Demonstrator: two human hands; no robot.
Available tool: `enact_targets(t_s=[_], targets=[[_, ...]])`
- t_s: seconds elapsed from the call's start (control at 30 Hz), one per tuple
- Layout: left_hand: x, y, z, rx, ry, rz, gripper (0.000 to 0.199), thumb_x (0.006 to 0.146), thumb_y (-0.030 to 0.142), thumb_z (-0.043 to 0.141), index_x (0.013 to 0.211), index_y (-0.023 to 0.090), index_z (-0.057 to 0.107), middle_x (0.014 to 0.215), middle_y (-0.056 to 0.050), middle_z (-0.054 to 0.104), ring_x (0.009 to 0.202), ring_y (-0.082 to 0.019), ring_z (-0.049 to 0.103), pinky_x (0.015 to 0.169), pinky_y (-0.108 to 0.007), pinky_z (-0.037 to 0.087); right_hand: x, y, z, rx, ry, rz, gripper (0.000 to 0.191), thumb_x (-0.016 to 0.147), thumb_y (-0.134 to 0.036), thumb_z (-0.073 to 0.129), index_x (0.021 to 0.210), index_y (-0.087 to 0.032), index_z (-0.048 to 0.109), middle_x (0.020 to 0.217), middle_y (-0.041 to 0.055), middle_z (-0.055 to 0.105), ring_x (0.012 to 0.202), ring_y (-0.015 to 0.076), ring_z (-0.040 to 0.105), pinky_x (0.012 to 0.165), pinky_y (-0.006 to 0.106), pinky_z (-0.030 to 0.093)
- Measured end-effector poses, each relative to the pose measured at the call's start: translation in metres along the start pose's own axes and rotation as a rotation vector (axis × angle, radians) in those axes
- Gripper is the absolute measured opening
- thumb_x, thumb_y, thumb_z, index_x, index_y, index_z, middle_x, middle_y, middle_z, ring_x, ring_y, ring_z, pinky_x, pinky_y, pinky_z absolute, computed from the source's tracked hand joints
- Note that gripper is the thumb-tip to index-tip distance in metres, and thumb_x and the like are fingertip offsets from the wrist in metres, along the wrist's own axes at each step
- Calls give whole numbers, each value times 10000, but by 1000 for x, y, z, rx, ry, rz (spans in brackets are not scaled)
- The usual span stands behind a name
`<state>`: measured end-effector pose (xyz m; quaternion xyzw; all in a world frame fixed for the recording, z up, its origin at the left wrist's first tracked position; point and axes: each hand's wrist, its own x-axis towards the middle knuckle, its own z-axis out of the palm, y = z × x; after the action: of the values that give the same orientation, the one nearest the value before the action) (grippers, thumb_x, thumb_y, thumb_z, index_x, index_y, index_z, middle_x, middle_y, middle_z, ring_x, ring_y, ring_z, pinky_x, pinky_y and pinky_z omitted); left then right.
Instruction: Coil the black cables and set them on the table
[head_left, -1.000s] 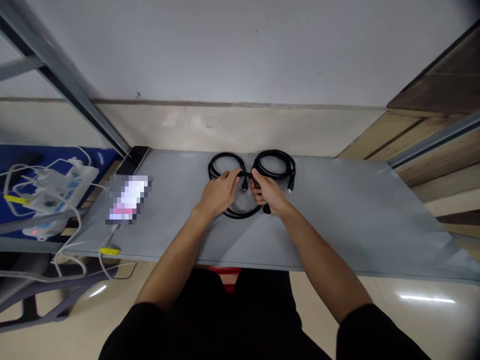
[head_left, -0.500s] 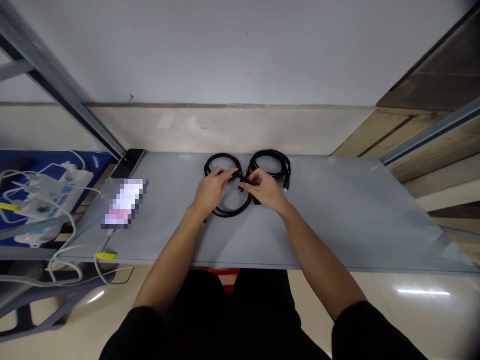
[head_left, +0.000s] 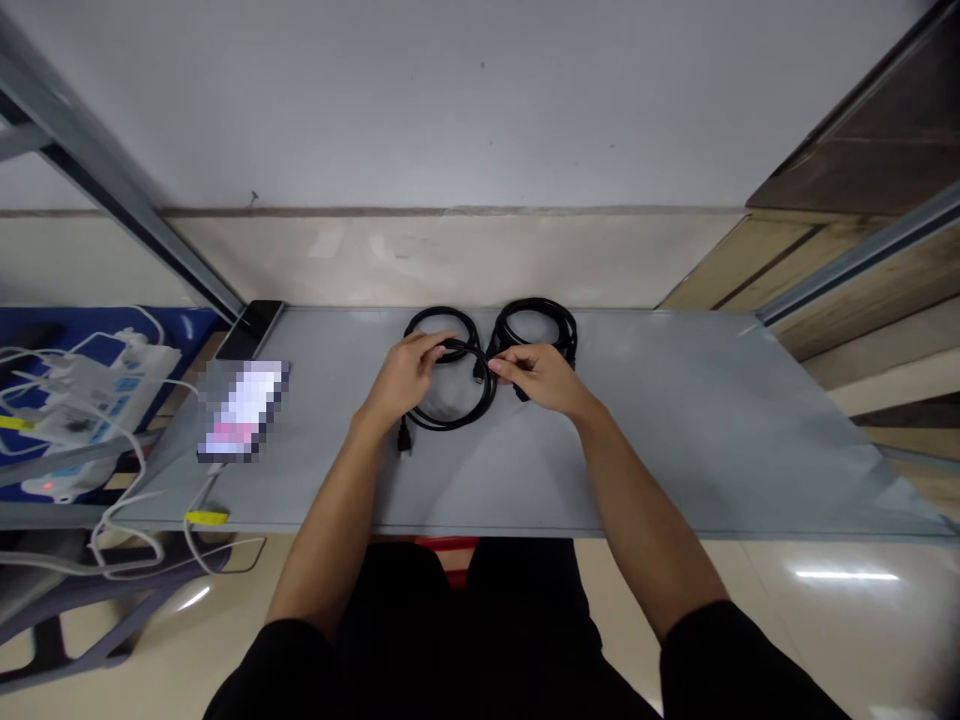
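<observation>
A black cable (head_left: pixel 457 427) lies in loose loops on the grey shelf. One plug (head_left: pixel 404 437) of it hangs out below my left hand, and another black connector (head_left: pixel 478 371) shows inside the right side of the loop. My left hand (head_left: pixel 403 376) has its fingers closed over the upper left of the loops. With thumb and fingertips, my right hand (head_left: pixel 546 380) pinches the cable at the right side of the loop. A second coiled black cable (head_left: pixel 536 303) lies just behind my right hand, partly covered by it; a black connector (head_left: pixel 520 393) pokes out beneath my fingers.
On the left of the grey shelf (head_left: pixel 675 440) are a pixelated phone (head_left: pixel 244 410) with a charging cord and a dark phone (head_left: pixel 255 325). A white power strip (head_left: pixel 135 390) with several plugs and white cords sits beyond the left edge. Metal posts flank the shelf.
My hands have drawn slightly apart, and the left has shifted a little left. The cable between them now bends in a curve, and the plug below my left hand has come into view.
</observation>
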<state>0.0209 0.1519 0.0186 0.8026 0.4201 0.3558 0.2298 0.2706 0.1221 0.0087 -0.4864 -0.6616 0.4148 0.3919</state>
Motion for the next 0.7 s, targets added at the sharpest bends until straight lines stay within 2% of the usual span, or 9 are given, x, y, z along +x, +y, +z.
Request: enact_targets(t_s=[0.1, 0.13, 0.2, 0.27, 0.33, 0.43, 0.53, 0.6, 0.7], targets=[[0, 2, -1, -31, -25, 19, 329, 1056, 225, 487, 1266, 204, 740, 1217, -95, 783, 1130, -244, 726, 1064, -412, 563, 0, 2, -1, 219, -86, 5, 522, 850, -641, 785, 642, -235, 531, 918, 67, 777, 935, 242, 755, 801, 386, 606], [-1, 2, 0, -35, -34, 18, 323, 1060, 237, 474, 1259, 196, 726, 1225, -103, 779, 1141, -249, 723, 1067, -422, 562, 0, 3, 2, 299, -113, 23, 483, 850, -601, 802, 680, -235, 536, 974, 66, 779, 946, 237, 759, 800, 384, 609], [-3, 1, 3, -36, -53, 12, 323, 1072, 262, 443, 1260, 178, 692, 1248, -123, 767, 1169, -261, 714, 1080, -442, 556, 2, 4, 9, 435, -141, 67, 343, 850, -515, 822, 856, -254, 600, 1029, 42, 759, 852, 199, 747, 734, 358, 602], [-5, 2, 8, -33, -79, 9, 334, 1080, 270, 413, 1286, 173, 658, 1292, -136, 748, 1207, -265, 700, 1101, -457, 544, 4, 6, 18, 513, -127, 100, 342, 874, -461, 806, 1117, -299, 629, 976, -4, 701, 675, 135, 653, 616, 306, 553], [-7, 5, 12, -19, -93, 13, 345, 1080, 249, 393, 1317, 178, 634, 1339, -140, 726, 1259, -264, 680, 1128, -462, 529, 7, 9, 25, 520, -102, 125, 419, 930, -472, 757, 1293, -314, 621, 841, -43, 585, 545, 94, 479, 510, 257, 448], [-11, 19, 17, 90, -109, -32, 400, 1078, 208, 372, 1415, 197, 589, 1377, -144, 694, 1277, -281, 678, 1106, -467, 543, 10, 14, 31, 489, -81, 144, 470, 989, -565, 683, 1350, -266, 666, 722, -62, 407, 518, 93, 320, 459, 241, 318], [-12, 37, 19, 307, -149, -170, 482, 1086, 185, 349, 1536, 228, 517, 1348, -168, 680, 1117, -315, 746, 964, -475, 598, 10, 15, 32, 430, -42, 106, 598, 979, -680, 641, 1392, -248, 677, 754, -30, 481, 550, 114, 384, 466, 256, 345], [-8, 43, 19, 408, -163, -225, 509, 1070, 141, 350, 1538, 235, 525, 1317, -177, 684, 1030, -322, 766, 904, -465, 607, 10, 14, 29, 307, 30, 55, 633, 974, -731, 598, 1379, -254, 693, 848, 18, 617, 618, 147, 511, 526, 289, 450], [8, 38, 13, 455, -126, -211, 516, 1028, 90, 391, 1489, 230, 575, 1306, -181, 697, 1027, -333, 763, 910, -461, 599, 13, 17, 11, 18, 288, -56, 561, 1003, -709, 532, 1267, -260, 740, 1061, 93, 738, 910, 243, 684, 806, 393, 583]])
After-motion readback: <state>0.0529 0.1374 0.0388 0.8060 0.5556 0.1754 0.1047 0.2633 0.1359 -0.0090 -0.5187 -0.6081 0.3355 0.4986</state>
